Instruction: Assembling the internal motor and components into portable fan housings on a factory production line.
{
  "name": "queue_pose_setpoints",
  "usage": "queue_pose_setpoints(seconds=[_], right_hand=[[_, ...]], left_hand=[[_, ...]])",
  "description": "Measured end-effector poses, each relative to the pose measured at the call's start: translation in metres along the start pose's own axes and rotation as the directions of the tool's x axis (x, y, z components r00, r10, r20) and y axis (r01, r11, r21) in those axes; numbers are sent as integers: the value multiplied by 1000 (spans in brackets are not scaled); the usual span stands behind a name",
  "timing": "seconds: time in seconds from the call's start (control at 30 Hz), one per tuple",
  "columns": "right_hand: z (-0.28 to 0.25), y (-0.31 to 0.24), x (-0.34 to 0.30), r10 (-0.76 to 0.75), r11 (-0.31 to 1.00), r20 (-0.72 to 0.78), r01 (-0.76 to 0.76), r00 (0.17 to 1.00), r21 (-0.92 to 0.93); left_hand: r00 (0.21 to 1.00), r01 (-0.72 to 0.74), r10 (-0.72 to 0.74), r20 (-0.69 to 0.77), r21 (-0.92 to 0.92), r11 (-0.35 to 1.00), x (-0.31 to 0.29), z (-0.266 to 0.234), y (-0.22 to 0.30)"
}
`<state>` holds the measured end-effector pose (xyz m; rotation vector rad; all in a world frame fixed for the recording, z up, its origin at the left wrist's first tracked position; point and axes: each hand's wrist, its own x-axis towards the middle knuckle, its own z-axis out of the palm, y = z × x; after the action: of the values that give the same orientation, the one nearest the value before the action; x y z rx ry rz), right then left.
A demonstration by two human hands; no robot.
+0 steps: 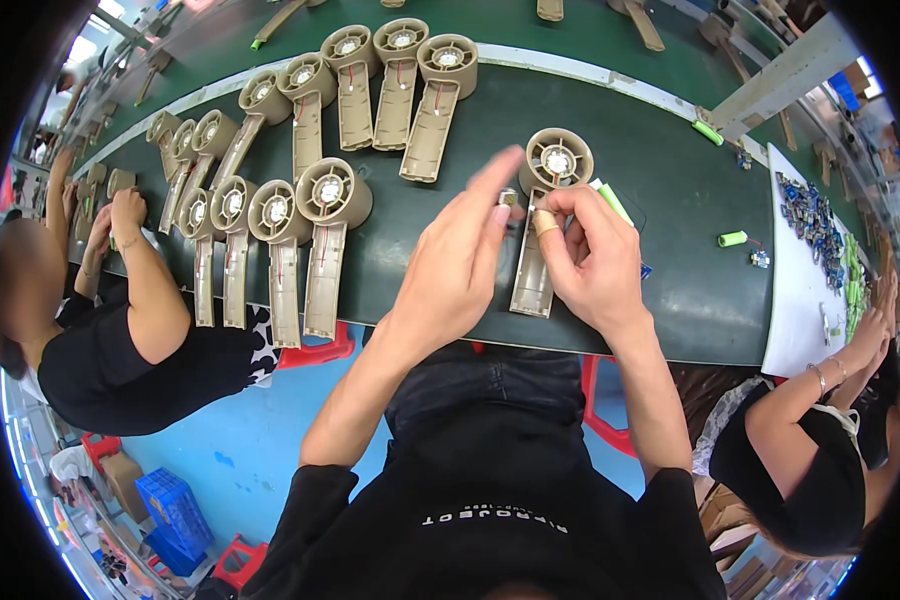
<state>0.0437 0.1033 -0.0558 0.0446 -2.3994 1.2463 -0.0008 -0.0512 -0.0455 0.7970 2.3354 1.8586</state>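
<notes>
In front of me lies a beige handheld fan housing [532,283], its round head [558,158] at the far end and its open handle toward me. My right hand [595,260] is closed in a pinch over the upper handle; what its fingertips hold is hidden. A finger of it wears a tan wrap. My left hand [450,260] is left of the handle, fingers stretched out, the index finger blurred. A small metallic part [508,197] shows by its thumb tip. Behind my right hand lie a green battery cell [613,203] and a blue circuit board [647,270], mostly covered.
Several fan housings [325,250] stand in rows to the left on the green table [690,300]. A green cell [733,239] wired to a small board [760,258] lies right. Circuit boards [815,225] are piled on a white sheet [785,320]. People sit at both sides.
</notes>
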Motion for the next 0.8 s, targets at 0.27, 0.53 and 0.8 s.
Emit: queue_pose_setpoints(seconds=[0.27,0.53,0.8], right_hand=[[-3,2,0,111,981,19,-113,994,159],[-5,8,0,152,965,60,-161,987,208],[-3,7,2,34,995,22,-36,999,91]], left_hand=[[977,-212,212,14,146,966,-1,-2,-18],[975,-220,221,4,147,964,-1,2,-21],[941,-318,337,-40,249,915,0,6,-26]])
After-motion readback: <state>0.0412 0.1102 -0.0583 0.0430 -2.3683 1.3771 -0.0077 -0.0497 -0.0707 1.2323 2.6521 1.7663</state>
